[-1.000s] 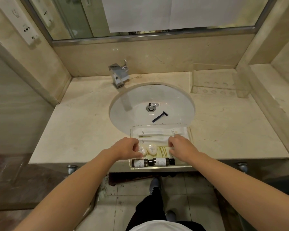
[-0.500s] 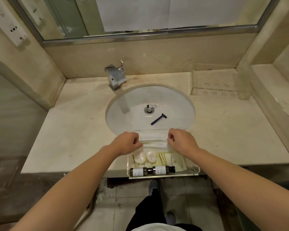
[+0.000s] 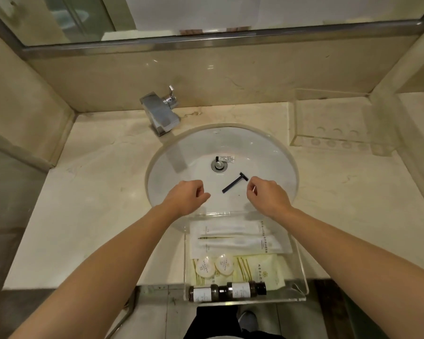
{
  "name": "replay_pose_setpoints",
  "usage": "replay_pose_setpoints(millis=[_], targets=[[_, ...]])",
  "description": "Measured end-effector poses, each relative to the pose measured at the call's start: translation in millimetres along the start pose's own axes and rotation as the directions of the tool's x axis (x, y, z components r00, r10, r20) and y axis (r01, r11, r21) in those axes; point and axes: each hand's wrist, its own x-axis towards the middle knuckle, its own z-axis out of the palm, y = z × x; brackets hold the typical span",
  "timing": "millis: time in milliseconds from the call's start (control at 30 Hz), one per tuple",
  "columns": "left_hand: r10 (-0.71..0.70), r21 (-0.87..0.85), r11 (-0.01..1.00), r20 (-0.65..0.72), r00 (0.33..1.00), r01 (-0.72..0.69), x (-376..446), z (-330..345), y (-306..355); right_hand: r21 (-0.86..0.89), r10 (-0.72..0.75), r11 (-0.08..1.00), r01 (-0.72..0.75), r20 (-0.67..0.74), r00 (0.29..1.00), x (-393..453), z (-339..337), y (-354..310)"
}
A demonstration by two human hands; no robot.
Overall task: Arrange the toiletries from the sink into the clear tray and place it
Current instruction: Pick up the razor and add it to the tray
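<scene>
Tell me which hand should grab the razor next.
Right. The right hand hovers beside the razor's head in the sink, fingers loosely curled and empty. The left hand is empty too, but sits farther off, past the handle's end.

A black razor (image 3: 234,183) lies slantwise in the white sink (image 3: 274,165), head toward the back; a small tube (image 3: 225,158) lies flat just behind the drain. The clear tray (image 3: 300,270) overhangs the counter's front edge, holding white packets (image 3: 233,237), two round soaps (image 3: 214,265), yellow sachets (image 3: 260,269) and two dark bottles (image 3: 227,292) along its front wall.
</scene>
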Motion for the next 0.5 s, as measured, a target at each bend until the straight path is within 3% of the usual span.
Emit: replay_pose_setpoints(millis=[133, 300, 500], targets=[[-0.019, -0.002, 1.0, 0.054, 0.998, 0.019, 37, 1, -11, 0.002, 0.068, 0.998, -0.069, 0.18, 0.981, 32, 12, 7], [-0.038, -0.007, 0.999, 0.135, 0.99, 0.04, 78, 6, -22, -0.006, 0.114, 0.992, -0.123, 0.406, 0.907, 66, 26, 17], [-0.066, 0.022, 0.998, 0.165, 0.984, 0.063, 122, 16, -34, -0.006, 0.11, 0.992, -0.124, 0.5, 0.859, 102, 50, 23]])
